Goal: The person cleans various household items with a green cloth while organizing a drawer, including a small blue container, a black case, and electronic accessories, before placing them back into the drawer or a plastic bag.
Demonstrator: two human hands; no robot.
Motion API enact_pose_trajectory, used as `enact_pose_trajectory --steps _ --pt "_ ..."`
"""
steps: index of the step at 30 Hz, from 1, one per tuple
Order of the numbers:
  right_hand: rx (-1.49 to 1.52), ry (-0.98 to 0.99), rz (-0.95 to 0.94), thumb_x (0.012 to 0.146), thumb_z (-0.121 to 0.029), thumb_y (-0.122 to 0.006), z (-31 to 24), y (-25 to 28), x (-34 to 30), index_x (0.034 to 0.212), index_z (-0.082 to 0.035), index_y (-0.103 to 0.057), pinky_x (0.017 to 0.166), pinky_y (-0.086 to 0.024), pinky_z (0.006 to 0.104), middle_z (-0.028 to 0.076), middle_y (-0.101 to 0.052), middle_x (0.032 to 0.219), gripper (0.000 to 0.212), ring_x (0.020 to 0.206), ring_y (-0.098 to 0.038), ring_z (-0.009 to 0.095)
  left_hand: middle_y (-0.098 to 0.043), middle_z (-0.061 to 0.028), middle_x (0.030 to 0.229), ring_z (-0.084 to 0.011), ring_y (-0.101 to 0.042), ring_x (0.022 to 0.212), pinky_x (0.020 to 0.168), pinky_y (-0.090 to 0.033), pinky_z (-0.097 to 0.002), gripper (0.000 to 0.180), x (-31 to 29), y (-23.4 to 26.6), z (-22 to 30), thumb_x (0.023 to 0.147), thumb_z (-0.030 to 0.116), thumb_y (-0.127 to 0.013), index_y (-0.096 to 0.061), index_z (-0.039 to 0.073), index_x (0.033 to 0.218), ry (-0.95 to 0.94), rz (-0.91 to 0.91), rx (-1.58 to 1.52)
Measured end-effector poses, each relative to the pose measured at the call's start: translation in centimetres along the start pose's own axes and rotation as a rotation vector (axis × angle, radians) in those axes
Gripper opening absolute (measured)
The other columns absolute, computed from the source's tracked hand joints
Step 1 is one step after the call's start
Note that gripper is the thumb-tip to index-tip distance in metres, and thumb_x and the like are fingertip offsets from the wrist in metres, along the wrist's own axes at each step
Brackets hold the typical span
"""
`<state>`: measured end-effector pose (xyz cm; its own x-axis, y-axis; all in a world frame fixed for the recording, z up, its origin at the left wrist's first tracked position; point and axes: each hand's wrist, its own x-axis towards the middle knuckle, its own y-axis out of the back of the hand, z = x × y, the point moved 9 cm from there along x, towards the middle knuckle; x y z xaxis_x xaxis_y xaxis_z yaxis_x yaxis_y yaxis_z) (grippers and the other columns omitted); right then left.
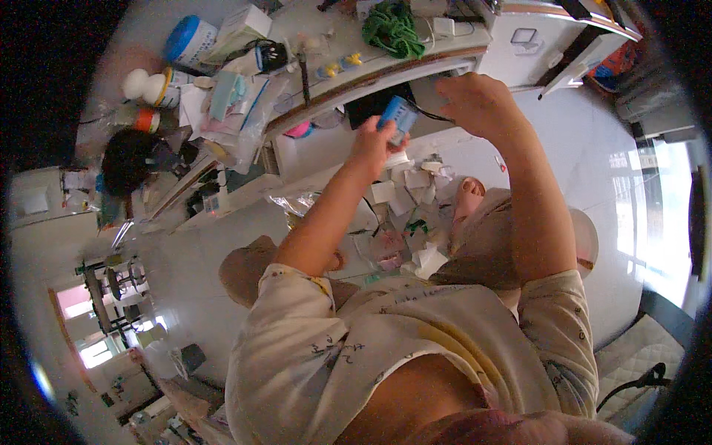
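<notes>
My left hand (373,148) is closed round a small blue box with a pale end (398,117), held over the open drawer (311,152). To its right, my right hand (477,104) is raised at the drawer's right end with its fingers bent. A thin black cable (432,114) runs from behind the blue box to the underside of these fingers, and the grip looks loose. Behind the box, a dark flat thing (371,105) lies in the drawer. A pink round item (299,130) sits farther left in it.
On the desk above are a green cloth bundle (393,30), yellow small items (341,64), a blue-lidded tub (191,41) and papers (222,107). Scraps of paper and plastic (404,200) litter the floor between my feet. A padded chair (645,371) stands at the right.
</notes>
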<state>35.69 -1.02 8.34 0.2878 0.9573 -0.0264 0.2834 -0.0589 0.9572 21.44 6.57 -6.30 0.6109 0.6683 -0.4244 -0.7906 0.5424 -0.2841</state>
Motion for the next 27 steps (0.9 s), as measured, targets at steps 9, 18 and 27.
enact_pose_trajectory --steps 9,18,27 --pt "-0.120 0.506 -0.340 0.075 -0.024 -0.060 -9.2 -5.8 -5.0 0.092 -0.012 -0.055 0.064 -0.047 0.0392 0.007 -0.062 0.081 0.021 0.076 -0.062 0.025 -0.052 -0.0161 0.096 -0.0238 -0.054 0.078 0.064 -0.049 -0.0297 0.017 11.4 0.0 -7.0 0.085 0.002 -0.047 -0.045 -0.002 0.102 0.251 -0.124 -0.118" --pt "-0.179 0.487 -0.248 0.073 -0.019 -0.058 -8.6 -4.6 -6.3 0.091 -0.012 -0.055 0.063 -0.039 0.0289 0.000 -0.058 0.078 0.020 0.073 -0.058 0.017 -0.046 -0.0146 0.111 -0.0294 -0.050 0.095 0.075 -0.049 -0.0376 0.034 18.7 -4.1 -8.4 0.080 -0.006 -0.050 -0.045 0.005 0.111 0.151 0.055 -0.421" --pt "-0.164 0.455 -0.234 0.073 -0.017 -0.054 -8.4 -3.0 -6.5 0.089 -0.011 -0.059 0.062 -0.039 0.0283 0.000 -0.056 0.077 0.018 0.072 -0.056 0.015 -0.047 -0.0123 0.114 -0.0278 -0.046 0.103 0.086 -0.043 -0.0396 0.045 23.1 -7.0 -9.2 0.076 -0.005 -0.048 -0.045 0.008 0.119 -0.005 0.082 0.235"
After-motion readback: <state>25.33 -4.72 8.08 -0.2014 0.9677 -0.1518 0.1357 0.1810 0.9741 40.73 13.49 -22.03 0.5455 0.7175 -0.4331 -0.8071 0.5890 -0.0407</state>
